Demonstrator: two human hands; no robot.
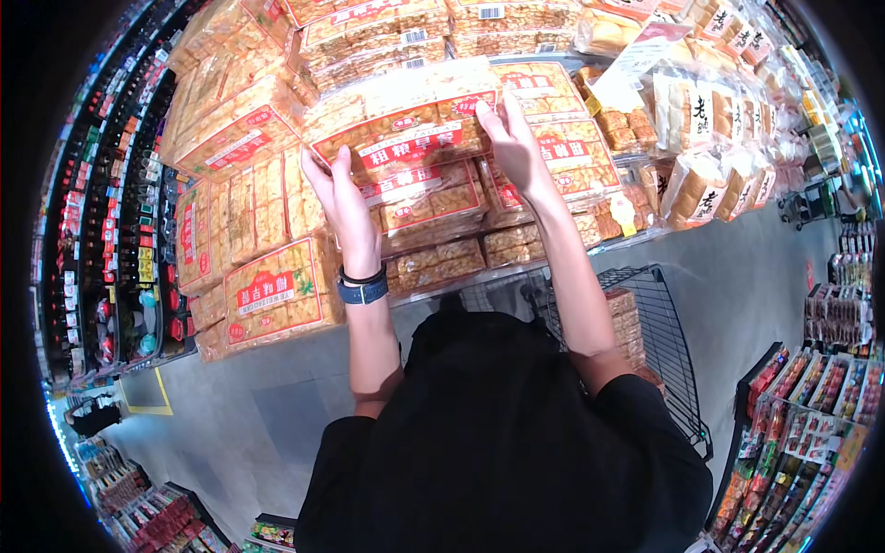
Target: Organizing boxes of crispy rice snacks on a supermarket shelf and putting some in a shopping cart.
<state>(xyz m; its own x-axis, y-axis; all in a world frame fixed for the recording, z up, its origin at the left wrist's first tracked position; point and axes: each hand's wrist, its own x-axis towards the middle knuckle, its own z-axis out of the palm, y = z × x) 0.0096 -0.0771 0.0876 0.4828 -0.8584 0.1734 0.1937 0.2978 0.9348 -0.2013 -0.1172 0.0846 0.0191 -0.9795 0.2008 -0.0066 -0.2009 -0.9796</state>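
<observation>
Snack pack [401, 124] lies atop the stack on the display [267, 295], long axis running left to right. Left hand [343, 207] grasps its left end, right hand [512, 138] its right end; both equally near, fingers flat against the wrapper.

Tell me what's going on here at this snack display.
A person in a black top grips a flat clear pack of golden snack bars by its ends, left hand and right hand, on top of a stacked display of similar packs. A black wire cart holding more packs stands beside them.
</observation>
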